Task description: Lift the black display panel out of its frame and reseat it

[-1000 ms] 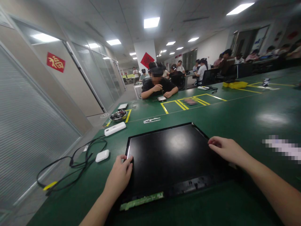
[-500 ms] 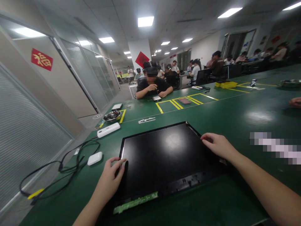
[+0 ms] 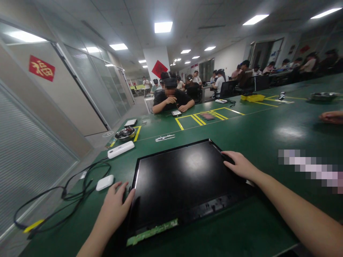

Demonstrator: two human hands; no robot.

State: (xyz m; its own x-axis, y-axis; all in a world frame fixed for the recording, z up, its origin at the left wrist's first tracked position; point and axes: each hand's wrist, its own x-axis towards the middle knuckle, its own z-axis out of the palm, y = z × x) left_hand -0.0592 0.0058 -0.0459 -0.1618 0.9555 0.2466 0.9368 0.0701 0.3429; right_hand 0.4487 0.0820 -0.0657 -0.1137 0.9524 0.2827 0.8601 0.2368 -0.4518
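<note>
A large black flat panel point(image 3: 184, 182) lies face up on the green table point(image 3: 268, 139) in front of me, with a green circuit strip point(image 3: 152, 232) along its near edge. My left hand point(image 3: 115, 208) rests at the panel's left edge, fingers stretched out and touching the rim. On the right edge, near the far corner, lies my right hand point(image 3: 239, 166), fingers extended flat on the frame. Neither hand holds anything.
Left of the panel lie a small white box point(image 3: 104, 182), a long white device point(image 3: 120, 149), black cables point(image 3: 66, 200) and a metal bowl point(image 3: 124, 133). A seated person point(image 3: 171, 100) works across the table. Another person's hand point(image 3: 331, 116) shows at the far right. Yellow tape marks the tabletop.
My left hand has slid off the panel's surface to its left edge. My right hand has shifted slightly forward along the right edge. The view has panned right.
</note>
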